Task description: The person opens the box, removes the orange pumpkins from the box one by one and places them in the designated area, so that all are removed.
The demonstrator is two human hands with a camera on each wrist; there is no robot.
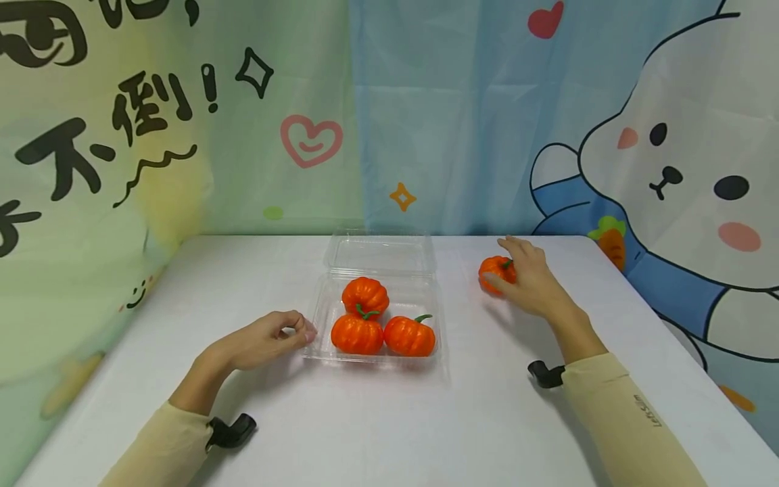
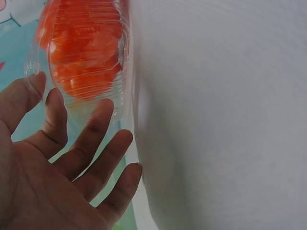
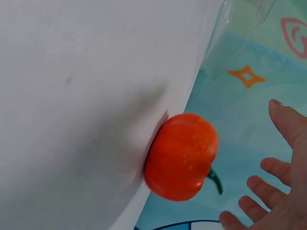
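Note:
A clear plastic clamshell container (image 1: 319, 318) lies with its lid (image 1: 380, 253) folded back. Inside it sit three small orange toy pumpkins (image 1: 357, 334) with green stems. At its left edge, my left hand (image 1: 262, 338) pinches the rim between thumb and index finger; the other fingers spread loosely in the left wrist view. Off to the right, another orange pumpkin (image 1: 494, 274) stands on the table, its green stem upward. My right hand (image 1: 532, 281) hovers around it with fingers and thumb spread, and the right wrist view shows a gap between fingers (image 3: 264, 189) and pumpkin.
The white table (image 1: 389, 419) ends at a printed cloth backdrop (image 1: 438, 122) with a cartoon bear, hearts and lettering. Black wrist mounts (image 1: 231, 431) stick out from both sleeves.

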